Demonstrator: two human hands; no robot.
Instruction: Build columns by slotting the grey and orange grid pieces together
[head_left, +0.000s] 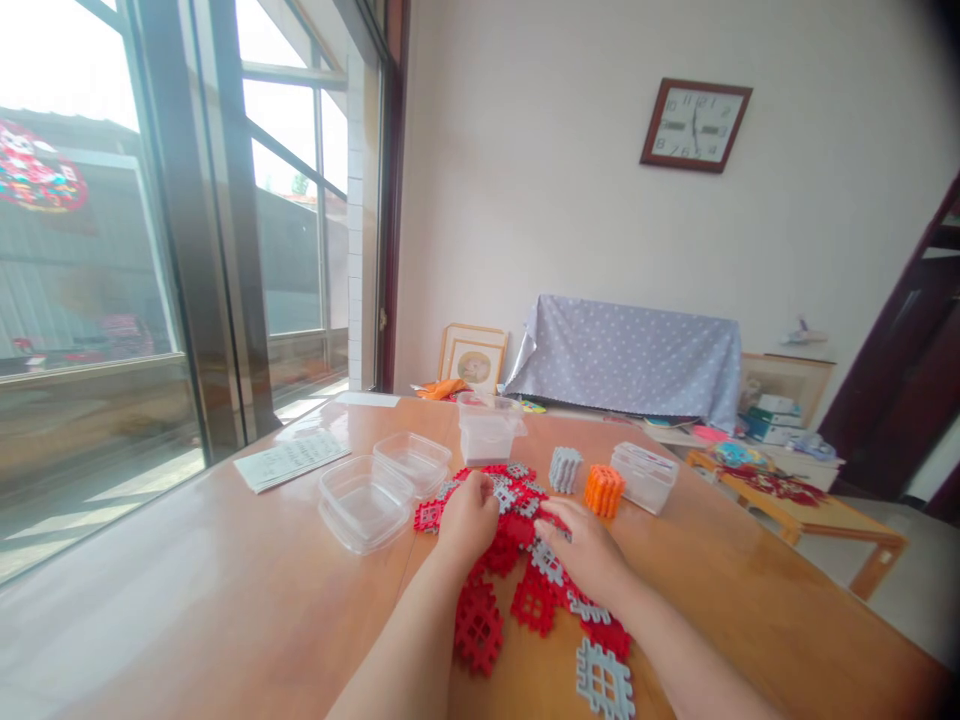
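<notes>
A pile of red and grey interlocking plastic tiles with notched edges lies on the wooden table. My left hand (471,515) is over the pile's left part, fingers curled; whatever is in them is hidden. Against its fingertips is a grey tile (504,494). My right hand (585,545) reaches over the pile's right side, thumb and fingers apart around the red tiles there. Between my forearms lie a loose red tile (478,628) and another red tile (533,602). Closest to me is a grey tile (604,680), lying flat.
Beyond the pile stand a grey tile stack (565,469), an orange tile stack (604,490) and a lidded clear box (645,478). To the left are clear tubs (365,503) and papers (292,460). Another clear container (487,440) stands at the back. A small side table (817,510) is at right.
</notes>
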